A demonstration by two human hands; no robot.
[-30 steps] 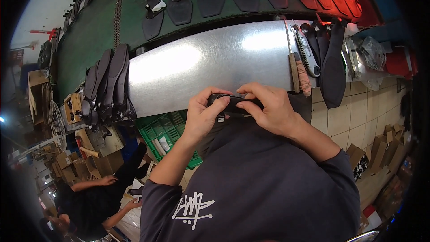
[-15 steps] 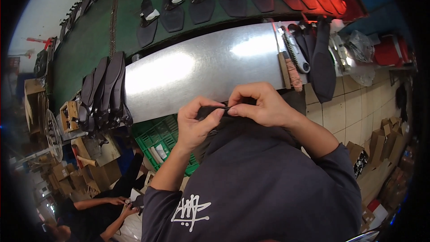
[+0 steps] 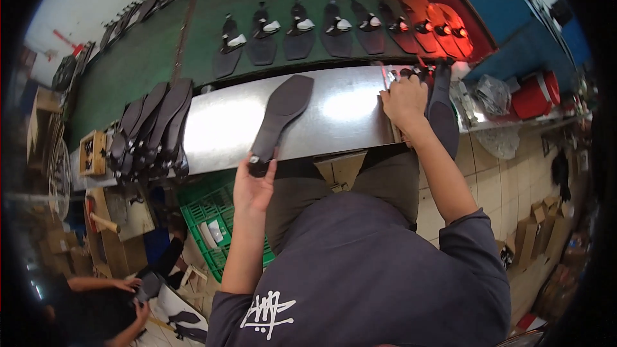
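Now, L hand (image 3: 254, 187) is clamped on the narrow end of a dark sole (image 3: 281, 109), approx. mid-frame; the sole's broad, blunt-tipped end points up over the metal tabletop (image 3: 222, 138). Sole = flat, matte, pinched waist, w/ a small shiny bit nr the fingers. Tabletop's smooth, w/ white glare patches. R hand (image 3: 406, 97), fingers bent, is at tabletop's far end, right of centre in frame; it covers what's under it, so can't tell if it grips anything. Second sole (image 3: 443, 119) just beside it, jutting past tabletop's edge.

Upper frame: green worktop (image 3: 144, 48) w/ row of strapped soles (image 3: 297, 45), white wads on several, red light at right end. Mid left: overlapping pile of soles (image 3: 154, 115), wooden box (image 3: 101, 148) beside. Lower left: slatted plastic crate (image 3: 209, 200), co-worker's hands (image 3: 132, 284). Mid right: crinkly clear bag (image 3: 493, 93) nr a red item (image 3: 535, 95).
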